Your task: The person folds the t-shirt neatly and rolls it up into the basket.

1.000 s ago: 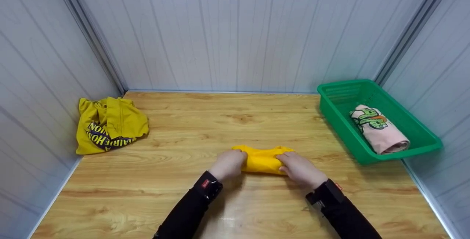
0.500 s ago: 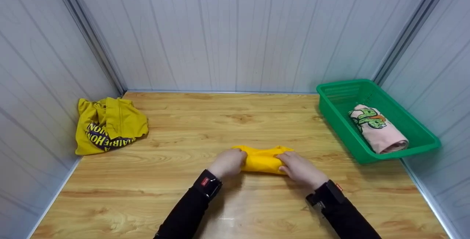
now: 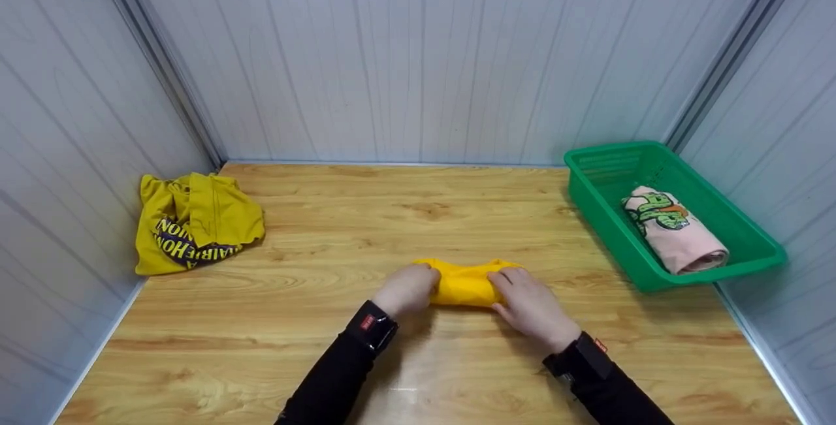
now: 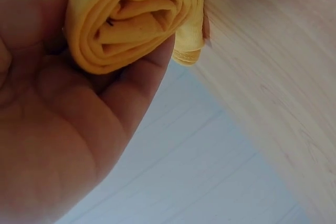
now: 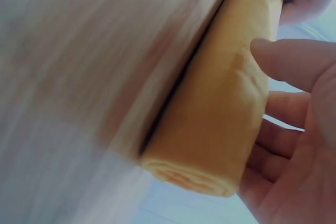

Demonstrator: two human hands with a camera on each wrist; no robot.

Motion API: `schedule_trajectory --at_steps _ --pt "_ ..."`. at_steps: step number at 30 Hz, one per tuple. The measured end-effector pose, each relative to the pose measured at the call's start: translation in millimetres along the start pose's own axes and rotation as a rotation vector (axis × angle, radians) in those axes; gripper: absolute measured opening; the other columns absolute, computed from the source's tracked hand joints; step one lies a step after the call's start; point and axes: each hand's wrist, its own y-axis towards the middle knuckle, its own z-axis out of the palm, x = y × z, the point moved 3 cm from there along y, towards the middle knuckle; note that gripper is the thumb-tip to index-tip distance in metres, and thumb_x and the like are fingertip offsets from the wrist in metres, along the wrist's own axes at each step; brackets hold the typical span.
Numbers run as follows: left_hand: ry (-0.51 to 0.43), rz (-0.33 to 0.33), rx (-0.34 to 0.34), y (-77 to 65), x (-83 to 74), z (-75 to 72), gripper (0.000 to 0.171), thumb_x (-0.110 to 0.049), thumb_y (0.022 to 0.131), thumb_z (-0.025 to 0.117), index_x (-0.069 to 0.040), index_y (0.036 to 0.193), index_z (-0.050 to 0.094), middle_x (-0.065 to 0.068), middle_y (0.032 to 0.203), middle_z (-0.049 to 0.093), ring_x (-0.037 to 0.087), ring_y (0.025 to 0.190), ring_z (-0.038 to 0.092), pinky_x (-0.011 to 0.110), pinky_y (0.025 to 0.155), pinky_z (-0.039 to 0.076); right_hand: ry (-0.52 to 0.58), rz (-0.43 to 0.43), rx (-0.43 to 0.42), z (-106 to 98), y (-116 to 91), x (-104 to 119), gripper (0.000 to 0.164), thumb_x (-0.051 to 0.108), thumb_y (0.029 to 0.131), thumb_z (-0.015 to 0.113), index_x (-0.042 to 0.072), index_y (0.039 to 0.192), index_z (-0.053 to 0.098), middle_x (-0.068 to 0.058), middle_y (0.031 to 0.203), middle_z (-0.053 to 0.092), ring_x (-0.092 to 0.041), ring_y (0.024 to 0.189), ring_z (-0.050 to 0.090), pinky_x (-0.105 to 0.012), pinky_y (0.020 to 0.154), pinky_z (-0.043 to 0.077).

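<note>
A rolled yellow garment (image 3: 465, 284) lies on the wooden floor in front of me, lengthwise from left to right. My left hand (image 3: 406, 289) grips its left end. In the left wrist view, the thumb and fingers sit around the roll's end (image 4: 131, 30), where the spiral layers show, and a stitched edge hangs beside it. My right hand (image 3: 532, 304) holds the right part loosely. The right wrist view shows the thumb (image 5: 283, 61) at the near side of the garment and the fingers against its other side; the roll's end is layered and fairly even.
Against the left wall lies a crumpled mustard-yellow garment (image 3: 215, 209) with dark lettering. A green plastic basket (image 3: 604, 232) stands by the right wall, with a rolled pink garment (image 3: 686, 242) bearing a green print inside. Pale panel walls (image 3: 418, 59) enclose the back and sides.
My right hand has shifted slightly, its wrist a little lower and its fingers more spread along the roll. The left hand and the garment stay nearly in place.
</note>
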Motion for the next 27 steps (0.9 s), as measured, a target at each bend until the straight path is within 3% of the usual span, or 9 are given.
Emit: schedule_trajectory --at_steps 11,17,27 --pt "-0.057 -0.046 0.06 4.0 0.7 -2.5 0.011 0.002 0.083 0.064 -0.008 0.082 0.059 0.007 0.083 0.062 0.024 0.08 0.061 0.038 0.078 0.052 -0.086 -0.009 -0.008 5 -1 3 0.06 0.011 0.077 0.082 -0.002 0.131 0.059 -0.017 0.116 0.063 -0.033 0.105 0.06 -0.046 0.089 0.051" --pt "-0.078 -0.06 0.046 1.2 0.0 -2.2 0.012 0.004 0.082 0.063 -0.007 0.085 0.06 0.008 0.085 0.063 0.025 0.083 0.062 0.039 0.08 0.052 -0.071 -0.032 -0.007 6 0 1 0.057 0.01 0.078 0.082 -0.002 0.13 0.06 -0.017 0.115 0.064 -0.033 0.104 0.061 -0.045 0.088 0.051" --pt "0.214 -0.1 -0.117 -8.0 -14.1 1.4 0.023 -0.008 0.079 0.069 -0.001 0.101 0.066 0.012 0.093 0.061 0.028 0.081 0.062 0.042 0.067 0.054 -0.017 -0.012 0.036 5 3 -2 0.049 0.009 0.083 0.078 -0.001 0.128 0.062 -0.017 0.115 0.065 -0.034 0.104 0.061 -0.046 0.09 0.05"
